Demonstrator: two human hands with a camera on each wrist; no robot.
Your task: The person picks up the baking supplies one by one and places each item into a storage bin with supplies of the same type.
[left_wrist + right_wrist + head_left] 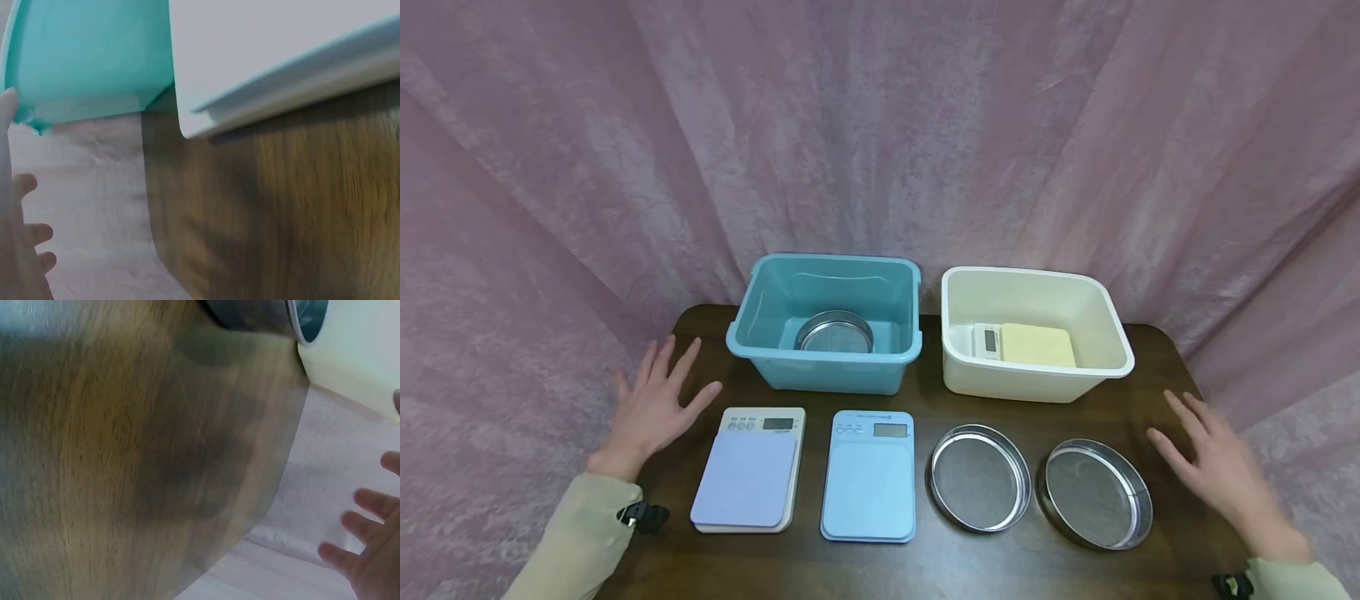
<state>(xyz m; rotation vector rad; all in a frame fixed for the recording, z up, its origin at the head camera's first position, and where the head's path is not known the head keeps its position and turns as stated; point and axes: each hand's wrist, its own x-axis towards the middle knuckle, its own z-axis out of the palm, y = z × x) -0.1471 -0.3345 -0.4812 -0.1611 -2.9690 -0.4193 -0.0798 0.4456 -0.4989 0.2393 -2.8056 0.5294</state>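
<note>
My left hand (651,408), fingers spread and holding nothing, hovers over the left table edge. Nearest to it lies a white kitchen scale (747,471) with a lilac platform. My right hand (1217,467), also spread and holding nothing, is over the right edge. Beside it rests a round metal sieve (1097,493), with a second sieve (981,477) to its left. Between the white scale and the sieves lies a light blue kitchen scale (868,477). In the left wrist view the white scale (262,56) shows close up; in the right wrist view, a sieve's metal side (256,314).
A blue plastic basin (827,371) stands at the back left with a metal sieve (835,332) inside. To its right, a cream basin (1015,382) contains a kitchen scale with a yellow platform (1037,344). A pink curtain (880,133) hangs behind the dark wooden table (925,575).
</note>
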